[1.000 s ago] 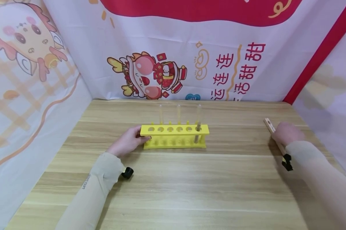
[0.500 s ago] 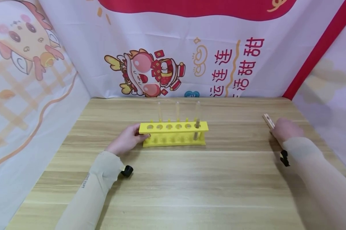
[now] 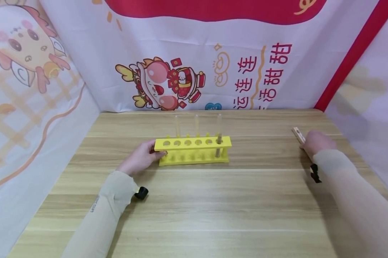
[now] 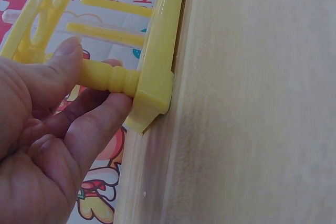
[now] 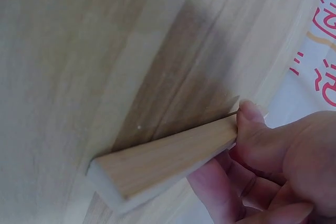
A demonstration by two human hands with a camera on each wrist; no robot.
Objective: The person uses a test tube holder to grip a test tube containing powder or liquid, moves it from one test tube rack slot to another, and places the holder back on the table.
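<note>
A yellow test tube rack stands on the wooden table. My left hand grips its left end; in the left wrist view, the thumb and fingers are around the end post. Clear test tubes sit upside down over some back pegs. A narrow greyish-brown thing stands in the rightmost hole; whether it is a filled tube cannot be told. On the right, my right hand pinches a wooden test tube clamp low over or on the table. The hand hides part of the clamp.
The table top extends in front of the rack and between the hands. A printed cloth hangs behind the back edge, and more cloth lines the left and right sides. A small black wrist camera sits by the left sleeve.
The head view has shifted slightly, so everything sits a little differently in it. Both hands keep their holds on the rack and the clamp, with hardly any movement.
</note>
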